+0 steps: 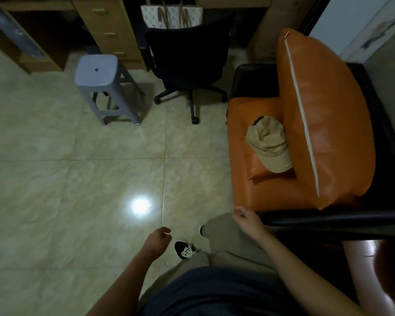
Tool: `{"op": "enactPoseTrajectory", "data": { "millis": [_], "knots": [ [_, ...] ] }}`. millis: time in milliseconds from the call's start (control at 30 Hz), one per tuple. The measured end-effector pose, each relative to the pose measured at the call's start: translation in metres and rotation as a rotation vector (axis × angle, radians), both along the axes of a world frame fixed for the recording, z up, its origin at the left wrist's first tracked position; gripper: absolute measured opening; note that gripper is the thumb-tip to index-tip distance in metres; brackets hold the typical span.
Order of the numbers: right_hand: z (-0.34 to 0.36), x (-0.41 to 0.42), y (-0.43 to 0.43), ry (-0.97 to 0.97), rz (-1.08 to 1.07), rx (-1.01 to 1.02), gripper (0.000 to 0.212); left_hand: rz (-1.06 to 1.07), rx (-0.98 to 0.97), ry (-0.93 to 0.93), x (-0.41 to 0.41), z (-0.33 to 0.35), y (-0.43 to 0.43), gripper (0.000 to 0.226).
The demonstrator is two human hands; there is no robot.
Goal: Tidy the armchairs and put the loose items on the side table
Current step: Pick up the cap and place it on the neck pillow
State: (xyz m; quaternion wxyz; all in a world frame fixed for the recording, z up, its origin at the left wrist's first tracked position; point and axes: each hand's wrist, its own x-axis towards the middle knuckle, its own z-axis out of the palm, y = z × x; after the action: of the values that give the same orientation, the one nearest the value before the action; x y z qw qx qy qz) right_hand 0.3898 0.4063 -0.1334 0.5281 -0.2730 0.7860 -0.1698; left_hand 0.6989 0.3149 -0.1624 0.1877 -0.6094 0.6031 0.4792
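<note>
Both arms hang low in front of the body. Over the floor, the left hand has its fingers loosely curled and holds nothing. By the near front corner of the armchair, the right hand is the same: fingers slack, empty, touching nothing.

Loose item seen: one cap. It lies on the orange seat, brim toward the near side, one edge against the upright back cushion. Tan cloth, soft crumpled crown, stiff curved brim.

Step in hand, as I read it: reach for the cap. The right hand is nearer. Pinch the brim, since the stiff part gives a sure hold and spares the crown. Lift it clear rather than drag it across the seat.

Armchair cushions: plump, leather-like, faint sheen, pale piping down the back cushion. Frame and arms are black. The back cushion looks slightly askew and probably wants squaring afterwards.

Outward: glossy marbled floor tiles with lamp glare, a grey plastic stool, a black swivel chair on castors, a patterned paper bag behind it. Side table not identified; a dark red polished surface at lower right may be it, cannot tell.
</note>
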Motion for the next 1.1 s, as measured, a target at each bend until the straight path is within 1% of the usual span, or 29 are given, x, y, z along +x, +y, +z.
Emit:
{"op": "enactPoseTrajectory", "data": {
  "millis": [100, 200, 300, 367, 533, 700, 767, 833, 900, 933, 1000, 1033, 1067, 1100],
  "knots": [
    [-0.008, 0.003, -0.017, -0.021, 0.056, 0.031, 0.035, -0.055, 0.066, 0.003, -0.003, -0.001, -0.013, 0.038],
    [-0.015, -0.012, -0.041, -0.038, 0.061, 0.042, 0.041, -0.090, 0.055, -0.019, -0.015, -0.002, -0.054, 0.039],
    [-0.019, -0.038, -0.069, -0.059, -0.047, 0.067, 0.044, -0.111, 0.010, -0.069, -0.045, 0.001, -0.107, 0.037],
    [-0.017, -0.059, -0.086, -0.058, -0.103, 0.055, 0.044, -0.163, 0.000, -0.071, -0.075, 0.003, -0.143, 0.036],
    [-0.010, -0.116, -0.117, -0.020, -0.234, -0.007, 0.052, -0.310, -0.083, 0.026, -0.171, 0.011, -0.222, 0.033],
    [0.002, -0.152, -0.128, 0.061, -0.404, -0.084, 0.050, -0.518, -0.056, 0.137, -0.271, 0.013, -0.273, 0.030],
    [-0.001, -0.159, -0.131, 0.079, -0.504, -0.105, 0.044, -0.645, -0.041, 0.153, -0.308, 0.011, -0.290, 0.032],
    [-0.002, -0.164, -0.137, 0.049, -0.618, -0.100, 0.037, -0.744, -0.032, 0.157, -0.342, 0.012, -0.304, 0.033],
    [-0.010, -0.169, -0.149, 0.005, -0.726, -0.114, 0.051, -0.800, -0.009, 0.172, -0.371, 0.014, -0.320, 0.031],
    [-0.018, -0.170, -0.154, -0.021, -0.806, -0.121, 0.062, -0.835, 0.004, 0.188, -0.385, 0.014, -0.328, 0.032],
    [-0.063, -0.170, -0.159, -0.102, -0.995, -0.158, 0.086, -0.905, 0.035, 0.201, -0.412, 0.018, -0.346, 0.036],
    [-0.080, -0.169, -0.164, -0.136, -1.069, -0.185, 0.093, -0.936, 0.047, 0.204, -0.425, 0.021, -0.354, 0.037],
    [-0.080, -0.168, -0.175, -0.153, -1.121, -0.203, 0.094, -0.972, 0.055, 0.207, -0.438, 0.023, -0.361, 0.038],
    [-0.068, -0.169, -0.190, -0.137, -1.170, -0.198, 0.087, -1.010, 0.066, 0.212, -0.452, 0.025, -0.368, 0.039]
  ]
}}
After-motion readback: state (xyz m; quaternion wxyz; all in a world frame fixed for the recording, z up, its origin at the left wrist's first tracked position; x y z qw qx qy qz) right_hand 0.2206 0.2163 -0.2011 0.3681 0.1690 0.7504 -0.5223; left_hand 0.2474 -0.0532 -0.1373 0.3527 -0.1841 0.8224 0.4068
